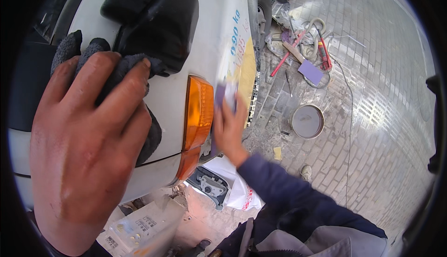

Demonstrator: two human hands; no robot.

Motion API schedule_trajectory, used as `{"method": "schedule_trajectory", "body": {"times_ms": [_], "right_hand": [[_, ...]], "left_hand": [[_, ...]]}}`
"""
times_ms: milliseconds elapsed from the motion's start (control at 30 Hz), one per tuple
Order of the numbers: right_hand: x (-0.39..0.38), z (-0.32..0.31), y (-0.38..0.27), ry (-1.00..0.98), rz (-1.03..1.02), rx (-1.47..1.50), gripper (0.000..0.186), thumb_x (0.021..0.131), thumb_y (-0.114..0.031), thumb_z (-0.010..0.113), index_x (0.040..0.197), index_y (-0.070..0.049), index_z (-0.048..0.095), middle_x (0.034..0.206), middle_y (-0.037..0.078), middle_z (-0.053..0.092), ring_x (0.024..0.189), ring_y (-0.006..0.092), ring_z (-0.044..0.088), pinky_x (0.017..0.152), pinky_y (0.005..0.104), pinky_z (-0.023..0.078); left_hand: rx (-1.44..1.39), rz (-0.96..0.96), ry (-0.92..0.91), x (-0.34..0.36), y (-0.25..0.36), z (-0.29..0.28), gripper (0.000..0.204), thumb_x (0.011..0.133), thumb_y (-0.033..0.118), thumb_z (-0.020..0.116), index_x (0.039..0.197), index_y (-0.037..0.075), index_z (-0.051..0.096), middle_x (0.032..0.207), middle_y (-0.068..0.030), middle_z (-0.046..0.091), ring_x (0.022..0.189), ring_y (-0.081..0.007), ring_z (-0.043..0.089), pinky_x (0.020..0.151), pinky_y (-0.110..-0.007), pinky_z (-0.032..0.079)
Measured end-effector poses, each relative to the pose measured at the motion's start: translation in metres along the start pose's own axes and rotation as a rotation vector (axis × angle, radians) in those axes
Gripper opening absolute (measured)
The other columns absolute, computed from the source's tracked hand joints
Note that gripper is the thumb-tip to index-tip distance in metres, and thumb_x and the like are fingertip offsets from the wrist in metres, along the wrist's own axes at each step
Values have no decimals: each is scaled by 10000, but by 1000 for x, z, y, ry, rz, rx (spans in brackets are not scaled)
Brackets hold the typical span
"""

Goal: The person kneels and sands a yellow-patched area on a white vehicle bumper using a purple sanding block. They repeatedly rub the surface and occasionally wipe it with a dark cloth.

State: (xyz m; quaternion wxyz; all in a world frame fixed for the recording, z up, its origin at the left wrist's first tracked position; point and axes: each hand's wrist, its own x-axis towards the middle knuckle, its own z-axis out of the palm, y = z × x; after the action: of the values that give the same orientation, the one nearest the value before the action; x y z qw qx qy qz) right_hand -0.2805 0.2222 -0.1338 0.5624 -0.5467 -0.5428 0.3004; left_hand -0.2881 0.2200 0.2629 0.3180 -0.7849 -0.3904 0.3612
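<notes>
My left hand (88, 150) is closed around a dark grey cloth (123, 70), resting on the white vehicle body (167, 112) beside a black mirror housing (160, 19). Parts of the cloth poke out between and past the fingers. Right of an orange indicator lamp (198, 112), my right hand (229, 129) presses a piece of purple sandpaper (220, 94) against the vehicle's side panel. Motion smears its fingertips and part of the sheet. Yellowish filler (250, 75) covers a patch of the panel next to that hand.
A round bucket of grey liquid (308, 121) stands on the brick paving. Beyond it lie a purple sheet (310, 72), a red-handled tool (324, 54), a hose and a cable. Below the vehicle are a white bag (237, 187), a dark lamp part (212, 185) and a box (144, 226).
</notes>
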Motion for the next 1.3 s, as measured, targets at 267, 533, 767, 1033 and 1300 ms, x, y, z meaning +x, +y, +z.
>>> {"method": "schedule_trajectory", "body": {"times_ms": [267,533,767,1033,1300], "right_hand": [[77,16,26,34,115,55,431,1095,-209,652,1469,3,680,1501,370,561,1443,520,486,1177,590,409],[-59,21,40,-77,54,132,488,1106,-147,623,1544,67,609,1695,316,468,1451,503,505,1239,533,345],[22,51,118,37,452,239,496,1134,-215,563,1513,105,584,1363,368,704,1125,498,734,1021,491,558],[-35,17,50,71,64,67,535,1117,-128,551,1558,166,477,1490,398,598,1270,511,657,1118,511,502],[7,31,98,23,512,238,434,1112,-183,580,1453,83,604,1352,347,679,1222,542,658,1053,573,513]], "left_hand": [[3,1,-7,5,0,0,163,831,11,833,989,5,795,1426,-119,723,1372,-346,662,1198,-536,533],[10,3,-35,3,1,-4,182,815,-3,844,991,1,797,1430,-131,726,1364,-362,672,1190,-558,537],[18,-12,-59,4,2,-4,168,836,-11,847,997,6,804,1437,-132,727,1370,-370,674,1211,-554,525],[7,37,-30,3,-1,-3,169,846,-9,867,1003,20,813,1438,-126,738,1368,-376,684,1213,-545,528],[9,40,-29,1,-1,-4,189,859,-13,860,1042,21,827,1443,-123,740,1396,-387,668,1217,-537,527]]}}
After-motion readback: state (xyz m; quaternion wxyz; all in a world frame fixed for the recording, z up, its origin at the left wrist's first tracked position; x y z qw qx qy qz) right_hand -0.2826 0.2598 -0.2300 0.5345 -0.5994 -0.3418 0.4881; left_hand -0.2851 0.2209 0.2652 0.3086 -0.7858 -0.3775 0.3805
